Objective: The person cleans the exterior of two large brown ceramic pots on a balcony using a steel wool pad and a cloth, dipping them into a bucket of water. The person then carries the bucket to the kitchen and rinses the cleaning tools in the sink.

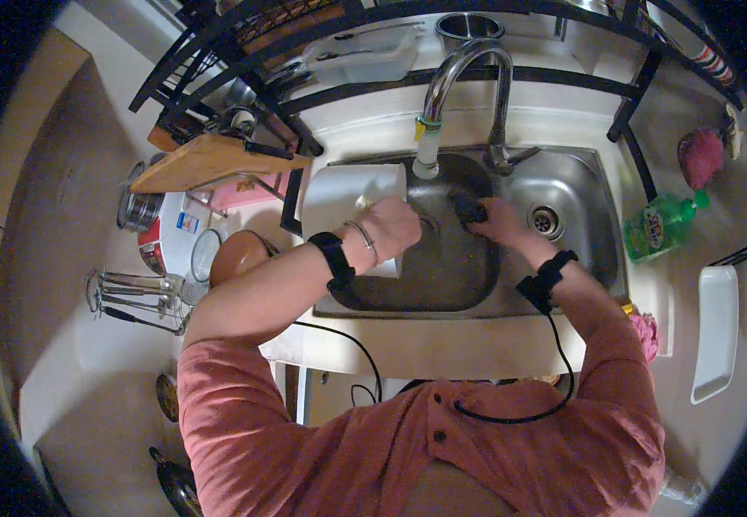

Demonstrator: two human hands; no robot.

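Note:
A stainless steel double sink (pixel 451 298) lies before me, with a chrome faucet (pixel 437 87) arching over its left basin. My right hand (pixel 499 223) grips a dark object (pixel 468 208) over that basin; its kind is too blurred to tell. Curled into a fist, my left hand (pixel 391 227) is at the right part of a white board (pixel 354 187) laid over the basin's left side. A small pale thing (pixel 363 203) shows beside its fingers; whether the hand holds it is unclear. Both wrists wear black bands.
A black rack (pixel 457 77) spans behind the sink. On the left are a wooden cutting board (pixel 209 163), a brown bowl (pixel 236 255) and a utensil holder (pixel 137 294). To the right stand a green soap bottle (pixel 658 227) and a white tray (pixel 715 333). Black cables hang near my body.

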